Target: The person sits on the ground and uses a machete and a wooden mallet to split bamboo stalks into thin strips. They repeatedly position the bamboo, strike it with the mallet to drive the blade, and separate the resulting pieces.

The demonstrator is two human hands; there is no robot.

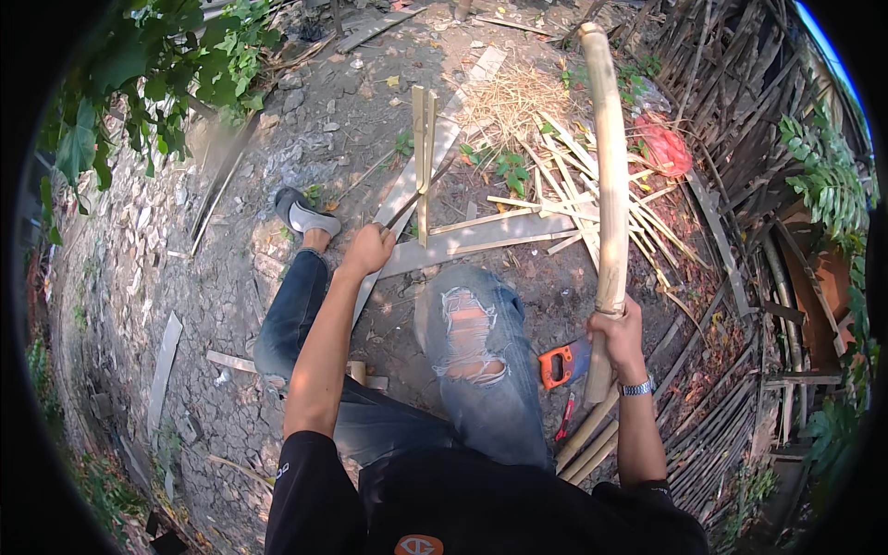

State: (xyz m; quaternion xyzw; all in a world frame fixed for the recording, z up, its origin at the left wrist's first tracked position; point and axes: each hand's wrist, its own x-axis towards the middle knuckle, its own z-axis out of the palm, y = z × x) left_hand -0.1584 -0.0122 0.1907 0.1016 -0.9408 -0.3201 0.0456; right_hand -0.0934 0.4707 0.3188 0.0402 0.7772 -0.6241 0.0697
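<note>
My left hand [370, 250] is closed round the handle of a long dark-bladed knife [404, 211], its blade pointing forward and to the right. The blade crosses an upright bamboo strip [423, 139], which is split apart at its top; its lower end stands on a flat board [499, 231]. My right hand [618, 338] grips a thick, pale, slightly bent wooden stick [608, 166] near its lower end. That stick is raised upright, apart from the knife and the strip.
Several split bamboo strips [592, 199] lie piled ahead to the right, near shavings [523, 97] and a red net bag [663, 146]. An orange-handled saw [558, 366] and a red cutter [565, 416] lie beside my right knee. A stick fence [740, 83] borders the right; leaves [139, 74] overhang the left.
</note>
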